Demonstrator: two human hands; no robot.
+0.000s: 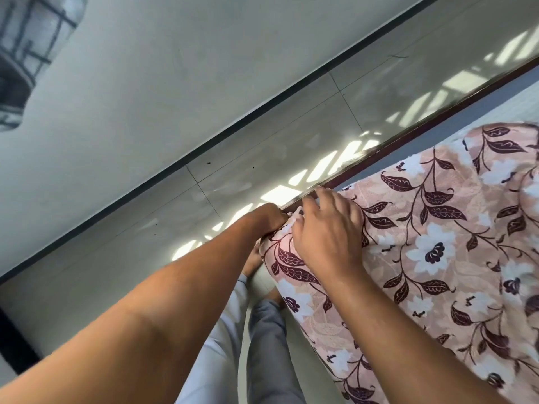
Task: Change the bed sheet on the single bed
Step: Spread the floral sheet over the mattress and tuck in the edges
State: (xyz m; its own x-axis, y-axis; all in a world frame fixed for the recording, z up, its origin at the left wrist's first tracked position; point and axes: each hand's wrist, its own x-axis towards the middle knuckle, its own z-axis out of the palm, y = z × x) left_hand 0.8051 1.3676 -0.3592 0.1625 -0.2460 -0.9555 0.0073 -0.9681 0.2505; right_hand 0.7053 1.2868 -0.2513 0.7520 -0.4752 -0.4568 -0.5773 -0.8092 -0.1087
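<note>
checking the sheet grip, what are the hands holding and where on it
Both the left hand and right hand hold the floral sheet at its corner, over the mattress corner.

You have one floral sheet (423, 258), one mattress (495, 112), one bed frame (379, 154) and two hands, left (269, 217) and right (326, 228).

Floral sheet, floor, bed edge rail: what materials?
Floral sheet: woven fabric, matte, creasing where both hands hold its corner. Floor: glossy tile, likely ceramic; grout lines, mirror-like sun patches. Bed edge rail: dark, shiny, possibly varnished wood; unclear.
</note>
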